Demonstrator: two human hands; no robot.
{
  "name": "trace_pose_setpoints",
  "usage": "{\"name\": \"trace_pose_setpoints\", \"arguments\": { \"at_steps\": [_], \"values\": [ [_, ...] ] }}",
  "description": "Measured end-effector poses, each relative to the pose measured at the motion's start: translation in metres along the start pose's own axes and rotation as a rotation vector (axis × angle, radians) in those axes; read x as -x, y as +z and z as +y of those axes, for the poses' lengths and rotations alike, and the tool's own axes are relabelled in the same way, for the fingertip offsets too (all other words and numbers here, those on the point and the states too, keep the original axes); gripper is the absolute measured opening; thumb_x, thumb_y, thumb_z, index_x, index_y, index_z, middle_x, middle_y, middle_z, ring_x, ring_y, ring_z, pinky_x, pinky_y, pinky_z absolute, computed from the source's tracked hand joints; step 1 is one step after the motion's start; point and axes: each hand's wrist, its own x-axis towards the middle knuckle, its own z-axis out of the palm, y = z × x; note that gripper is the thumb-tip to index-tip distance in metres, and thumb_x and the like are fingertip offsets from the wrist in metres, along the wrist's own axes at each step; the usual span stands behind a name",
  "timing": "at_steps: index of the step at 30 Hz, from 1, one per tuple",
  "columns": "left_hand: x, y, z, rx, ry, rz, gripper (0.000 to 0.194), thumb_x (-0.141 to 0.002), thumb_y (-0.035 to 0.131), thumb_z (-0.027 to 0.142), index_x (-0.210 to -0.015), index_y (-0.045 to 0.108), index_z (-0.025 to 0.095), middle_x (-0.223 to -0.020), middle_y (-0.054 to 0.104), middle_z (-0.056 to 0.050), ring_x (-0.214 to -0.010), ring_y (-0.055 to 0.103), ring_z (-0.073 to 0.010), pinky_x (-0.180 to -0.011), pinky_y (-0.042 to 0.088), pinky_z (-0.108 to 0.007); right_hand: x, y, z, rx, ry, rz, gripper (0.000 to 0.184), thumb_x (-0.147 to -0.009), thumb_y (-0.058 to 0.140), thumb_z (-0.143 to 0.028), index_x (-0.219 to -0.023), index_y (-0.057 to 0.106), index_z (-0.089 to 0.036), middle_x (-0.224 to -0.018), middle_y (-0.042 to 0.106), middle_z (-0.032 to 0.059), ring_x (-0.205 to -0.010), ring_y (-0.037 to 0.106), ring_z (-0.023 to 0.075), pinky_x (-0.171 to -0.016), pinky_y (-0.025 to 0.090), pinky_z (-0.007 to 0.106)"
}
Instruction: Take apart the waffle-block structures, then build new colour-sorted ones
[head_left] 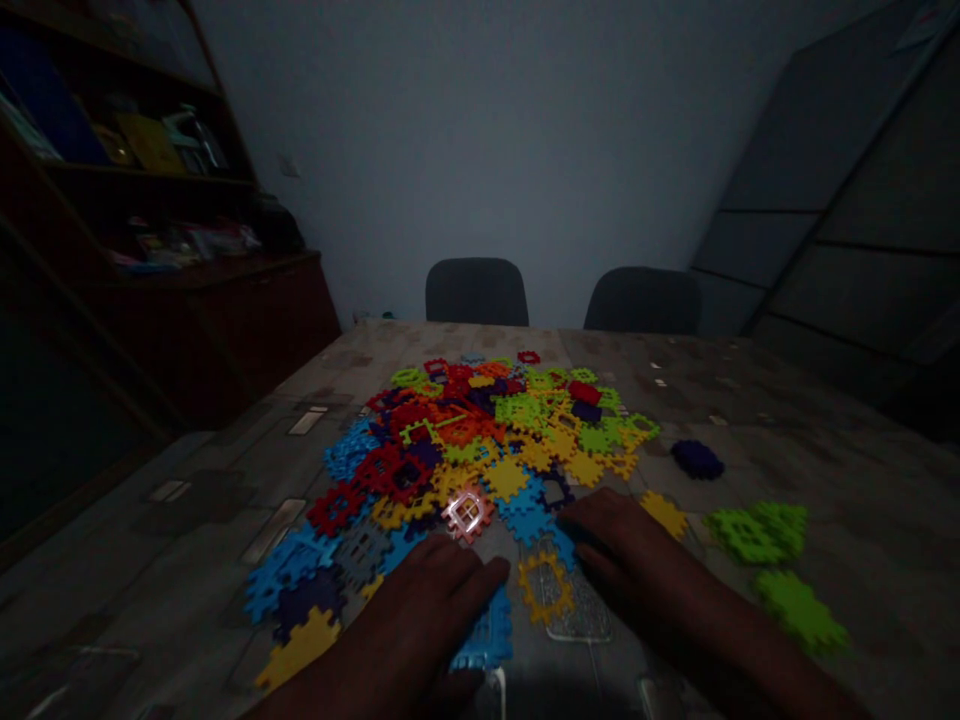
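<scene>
My left hand is low in the middle of the view, its fingers bent round a light blue interlocking plastic tile with toothed edges. The tile shows between the forefinger and the thumb. To its right, my right hand reaches in to the near side of the pile. Its fingers curl downward beside another light blue tile; the fingertips are partly hidden, and whether they grip it is unclear. Between the hands lies a yellow square frame tile. A pinkish window tile sits just beyond my left hand.
A broad heap of red, orange, yellow, green and blue tiles spreads over the patterned tablecloth. Green tiles and a dark blue stack lie at right. Two chairs stand beyond the table, a shelf unit at left.
</scene>
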Motion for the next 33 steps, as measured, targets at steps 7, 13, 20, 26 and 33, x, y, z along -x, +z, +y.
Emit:
{"name": "trace_pose_setpoints", "arguments": {
  "at_steps": [7, 13, 20, 26, 33],
  "values": [
    [0.001, 0.027, -0.020, -0.012, 0.014, 0.008, 0.104, -0.069, 0.081, 0.023, -0.155, 0.025, 0.037, -0.145, 0.051, -0.010, -0.131, 0.044, -0.0384, -0.112, 0.039, -0.057, -0.030, 0.015, -0.031, 0.275, 0.276, -0.002, 0.043, -0.085, 0.071, -0.052, -0.108, 0.071, -0.015, -0.121, 0.066, 0.0188, -0.114, 0.057, 0.0368, -0.099, 0.039, 0.049],
    [0.001, 0.026, -0.019, -0.007, 0.047, 0.016, 0.099, -0.073, 0.076, 0.019, -0.155, 0.023, 0.036, -0.145, 0.050, -0.010, -0.131, 0.046, -0.0362, -0.113, 0.038, -0.055, -0.048, 0.028, -0.046, 0.347, 0.306, 0.000, 0.049, -0.086, 0.067, -0.045, -0.117, 0.067, -0.007, -0.124, 0.064, 0.0249, -0.119, 0.054, 0.0401, -0.101, 0.036, 0.051],
    [-0.003, 0.023, -0.016, -0.008, 0.031, 0.008, 0.099, -0.071, 0.078, 0.020, -0.154, 0.026, 0.036, -0.142, 0.053, -0.011, -0.130, 0.047, -0.0365, -0.112, 0.038, -0.056, -0.034, 0.018, -0.032, 0.342, 0.293, -0.009, 0.038, -0.085, 0.067, -0.040, -0.111, 0.067, -0.012, -0.118, 0.068, 0.0206, -0.114, 0.057, 0.0381, -0.100, 0.036, 0.051],
    [-0.001, 0.005, -0.005, 0.015, 0.006, -0.001, 0.092, -0.073, 0.080, 0.020, -0.152, 0.034, 0.034, -0.139, 0.056, -0.010, -0.124, 0.052, -0.0353, -0.108, 0.043, -0.052, -0.017, 0.002, -0.017, 0.339, 0.370, 0.009, 0.044, -0.086, 0.068, -0.050, -0.110, 0.068, -0.013, -0.117, 0.067, 0.0195, -0.114, 0.057, 0.0387, -0.100, 0.036, 0.053],
    [0.001, 0.001, -0.007, 0.017, 0.017, -0.028, 0.094, -0.076, 0.080, 0.022, -0.155, 0.030, 0.036, -0.145, 0.052, -0.009, -0.131, 0.048, -0.0353, -0.112, 0.040, -0.050, -0.029, 0.021, -0.031, 0.343, 0.326, -0.008, 0.049, -0.084, 0.071, -0.049, -0.112, 0.068, -0.010, -0.118, 0.066, 0.0216, -0.117, 0.056, 0.0395, -0.104, 0.033, 0.053]
  ]
}}
